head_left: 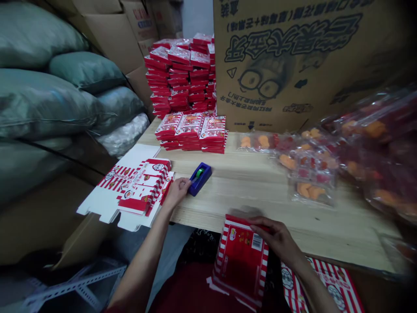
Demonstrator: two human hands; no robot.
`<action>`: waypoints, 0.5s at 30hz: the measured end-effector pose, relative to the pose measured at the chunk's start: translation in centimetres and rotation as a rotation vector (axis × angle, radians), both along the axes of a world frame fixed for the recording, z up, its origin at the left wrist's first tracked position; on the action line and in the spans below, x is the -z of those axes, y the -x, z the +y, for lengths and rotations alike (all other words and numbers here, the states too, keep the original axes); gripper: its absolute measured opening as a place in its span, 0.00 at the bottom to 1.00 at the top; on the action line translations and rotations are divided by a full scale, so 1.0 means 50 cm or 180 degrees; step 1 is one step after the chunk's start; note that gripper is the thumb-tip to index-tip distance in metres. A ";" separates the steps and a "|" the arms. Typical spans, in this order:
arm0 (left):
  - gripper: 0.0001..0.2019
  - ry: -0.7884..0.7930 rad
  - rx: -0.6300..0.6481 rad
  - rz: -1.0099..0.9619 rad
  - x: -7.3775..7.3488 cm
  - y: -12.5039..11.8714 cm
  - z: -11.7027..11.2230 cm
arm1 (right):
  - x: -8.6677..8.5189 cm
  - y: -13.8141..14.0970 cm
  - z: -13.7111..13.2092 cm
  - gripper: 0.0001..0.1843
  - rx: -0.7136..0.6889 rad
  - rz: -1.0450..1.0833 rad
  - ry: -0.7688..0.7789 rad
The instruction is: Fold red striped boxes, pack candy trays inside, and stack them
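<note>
My left hand point(180, 190) is at the near end of a blue tape dispenser point(200, 178) with a green roll in it. Its fingers are pinched together at the cutting edge; a piece of tape between them is too small to make out for certain. My right hand point(276, 237) grips the top edge of a red-and-white striped box point(243, 258), held tilted at the table's front edge with its printed, barcoded face toward me. White flaps stick out at the box's lower end. To the left lies a pile of flat printed box blanks point(137, 182).
Several stacks of packed red boxes point(182, 78) stand at the back, with shorter stacks point(190, 130) before them. Clear candy packs point(312, 174) cover the right side, before a large carton point(293, 65). Stuffed sacks point(48, 100) fill the left. More striped blanks point(335, 287) lie below the table edge.
</note>
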State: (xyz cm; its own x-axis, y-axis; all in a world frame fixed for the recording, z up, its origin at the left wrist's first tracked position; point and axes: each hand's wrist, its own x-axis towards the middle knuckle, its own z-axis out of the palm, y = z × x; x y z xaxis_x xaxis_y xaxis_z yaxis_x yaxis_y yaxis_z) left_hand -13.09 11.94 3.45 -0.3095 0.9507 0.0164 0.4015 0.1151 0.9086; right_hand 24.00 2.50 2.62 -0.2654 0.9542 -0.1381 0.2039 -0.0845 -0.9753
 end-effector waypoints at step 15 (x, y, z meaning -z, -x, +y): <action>0.21 0.0141 -0.0140 -0.1343 0.027 -0.023 0.002 | -0.061 -0.008 0.030 0.17 0.0564 0.0537 0.0200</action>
State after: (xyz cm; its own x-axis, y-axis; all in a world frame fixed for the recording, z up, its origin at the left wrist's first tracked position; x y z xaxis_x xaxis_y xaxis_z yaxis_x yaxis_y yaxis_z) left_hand -11.97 12.05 2.11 -0.3205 0.9335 -0.1609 -0.0107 0.1663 0.9860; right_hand 24.38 4.01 5.66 -0.1191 0.9788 -0.1666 0.0155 -0.1659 -0.9860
